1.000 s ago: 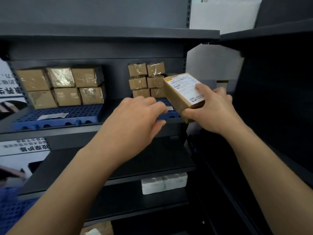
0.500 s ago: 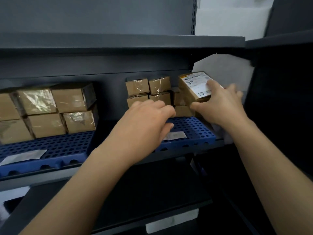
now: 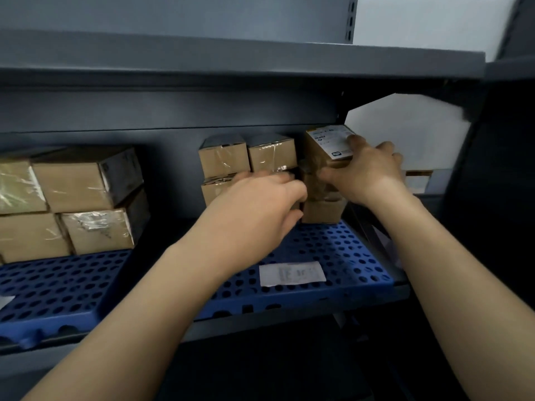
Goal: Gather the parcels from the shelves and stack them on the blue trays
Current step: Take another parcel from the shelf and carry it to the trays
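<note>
A brown parcel with a white label (image 3: 325, 146) sits on top of the right-hand column of small parcels, and my right hand (image 3: 364, 175) grips it from the front and side. That column stands on the right blue tray (image 3: 333, 256). My left hand (image 3: 260, 204) reaches flat against the small parcel stack (image 3: 249, 160) beside it, fingers together, covering the lower boxes; it holds nothing that I can see. A second stack of larger taped parcels (image 3: 84, 204) rests on the left blue tray (image 3: 58, 287).
A white paper slip (image 3: 292, 273) lies on the right tray's front. The dark shelf board above (image 3: 231, 70) hangs low over the stacks. A steel upright (image 3: 351, 15) and a dark neighbouring rack (image 3: 503, 198) bound the right side.
My right hand has carried the labelled parcel from in front of the shelf up onto the right column of the stack. My left hand has moved forward against the stack. The view has come closer.
</note>
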A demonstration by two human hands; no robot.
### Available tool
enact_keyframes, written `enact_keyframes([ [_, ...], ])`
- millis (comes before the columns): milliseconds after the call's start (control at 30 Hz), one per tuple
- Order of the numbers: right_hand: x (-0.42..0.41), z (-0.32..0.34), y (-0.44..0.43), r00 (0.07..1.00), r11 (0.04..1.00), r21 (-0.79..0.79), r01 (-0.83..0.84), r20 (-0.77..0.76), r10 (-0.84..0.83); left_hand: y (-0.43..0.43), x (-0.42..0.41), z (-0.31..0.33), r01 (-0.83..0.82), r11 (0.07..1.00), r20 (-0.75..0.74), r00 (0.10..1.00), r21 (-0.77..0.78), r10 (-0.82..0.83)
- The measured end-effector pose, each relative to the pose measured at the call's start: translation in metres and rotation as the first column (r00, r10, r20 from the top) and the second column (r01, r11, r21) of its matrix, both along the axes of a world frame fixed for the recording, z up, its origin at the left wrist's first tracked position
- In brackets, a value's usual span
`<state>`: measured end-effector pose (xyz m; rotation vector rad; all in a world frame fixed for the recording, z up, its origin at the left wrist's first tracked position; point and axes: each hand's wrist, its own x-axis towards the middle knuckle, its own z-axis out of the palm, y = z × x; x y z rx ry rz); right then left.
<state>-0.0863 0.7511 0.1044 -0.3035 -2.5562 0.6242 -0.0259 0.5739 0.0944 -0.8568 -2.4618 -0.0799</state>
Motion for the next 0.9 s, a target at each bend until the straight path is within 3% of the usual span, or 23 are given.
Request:
enact_keyframes([
  [133, -0.038, 0.0, 0.014, 0.996, 0.996, 0.063, -0.069, -0.053, 0.072, 0.01, -0.023, 0.001, -0.026, 1.0, -0.003, 1.0, 0.014, 0.026],
  [367, -0.087, 0.001, 0.021, 0.991, 0.988, 0.078, -0.13, 0.001, 0.13, 0.012, -0.046, -0.005, -0.001, 0.995, -0.041, 0.999, 0.099, 0.005],
  [633, -0.106, -0.001, 0.016, 0.986, 0.976, 0.135, -0.169, 0.006, 0.169, 0.007, -0.06, -0.011, -0.008, 0.997, -0.073, 0.997, 0.077, 0.013],
  [900, -0.113, -0.007, 0.015, 0.984, 0.984, 0.058, -0.168, -0.048, 0.17, 0.004, -0.07, -0.016, 0.029, 0.997, -0.083, 0.996, 0.072, -0.023],
])
